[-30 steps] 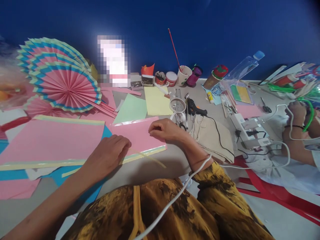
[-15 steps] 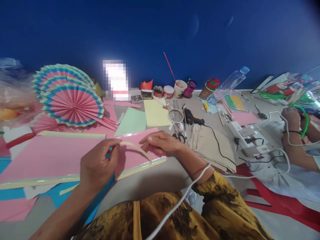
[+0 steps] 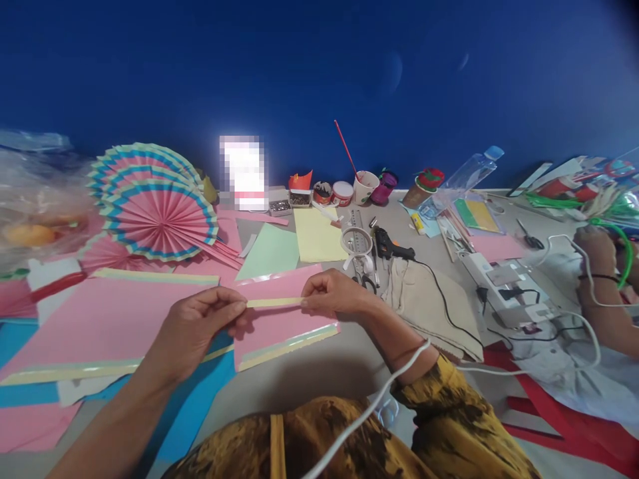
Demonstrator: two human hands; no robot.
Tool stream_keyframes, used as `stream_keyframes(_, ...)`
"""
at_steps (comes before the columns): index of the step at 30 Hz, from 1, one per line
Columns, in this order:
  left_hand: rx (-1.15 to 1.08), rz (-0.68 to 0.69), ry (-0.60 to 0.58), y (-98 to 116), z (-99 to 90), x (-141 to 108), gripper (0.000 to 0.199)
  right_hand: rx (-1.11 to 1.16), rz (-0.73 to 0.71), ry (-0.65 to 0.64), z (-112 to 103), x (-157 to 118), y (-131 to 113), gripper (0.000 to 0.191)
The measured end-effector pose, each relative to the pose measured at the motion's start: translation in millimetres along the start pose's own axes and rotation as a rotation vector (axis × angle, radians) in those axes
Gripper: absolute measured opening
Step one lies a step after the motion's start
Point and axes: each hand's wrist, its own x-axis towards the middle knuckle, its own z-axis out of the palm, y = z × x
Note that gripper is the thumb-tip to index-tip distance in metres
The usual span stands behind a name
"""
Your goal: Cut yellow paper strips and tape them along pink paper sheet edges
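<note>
A narrow pale yellow strip (image 3: pixel 274 303) is stretched nearly straight between my two hands. My left hand (image 3: pixel 200 326) pinches its left end, and my right hand (image 3: pixel 333 293) pinches the right end. Below the strip lies a pink sheet (image 3: pixel 284 324) with green and yellow bands and shiny tape along its near edge; shiny tape also runs along its far edge. To the left is a larger pink sheet (image 3: pixel 114 319) with similar bands on its near and far edges, partly behind my left hand. Blue paper (image 3: pixel 194 399) shows under my left forearm.
Pleated paper fans (image 3: pixel 162 219) stand at the back left. Behind my right hand are a tape roll (image 3: pixel 356 242), scissors and a glue gun (image 3: pixel 392 246). A cloth (image 3: pixel 429 306) and power strip (image 3: pixel 504 286) lie right. A white cable crosses my right forearm. Another person's hands are far right.
My right hand has closed on the strip's free end, which was hanging in a curve. The strip is now pulled nearly straight. The whole view has shifted slightly.
</note>
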Motion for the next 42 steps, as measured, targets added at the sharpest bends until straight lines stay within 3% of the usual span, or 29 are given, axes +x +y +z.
stream_keyframes(6,0.435,0.080,0.253,2.8,-3.0,6.2,0.029,-0.396,-0.069,0.236,-4.4,-0.5,0.7,0.009)
stream_keyframes(10,0.667,0.180,0.314,4.0,-5.1,12.4,0.025,-0.560,-0.100,0.375,-4.1,1.5,1.1,0.011)
stream_keyframes(15,0.704,0.226,0.267,-0.3,-4.4,15.2,0.024,-0.574,-0.099,0.445,1.8,6.7,2.2,0.013)
stream_keyframes(21,0.677,0.204,0.334,-4.7,-5.4,19.8,0.023,-0.536,-0.180,0.491,5.1,14.5,10.2,0.011)
stream_keyframes(34,0.691,0.099,0.344,-5.4,-6.4,28.1,0.019,-0.338,-0.042,0.670,2.9,30.0,14.4,0.010)
stream_keyframes(42,0.722,0.024,0.330,-8.0,-9.0,31.7,0.025,-0.355,-0.025,0.670,2.1,32.4,16.9,0.013)
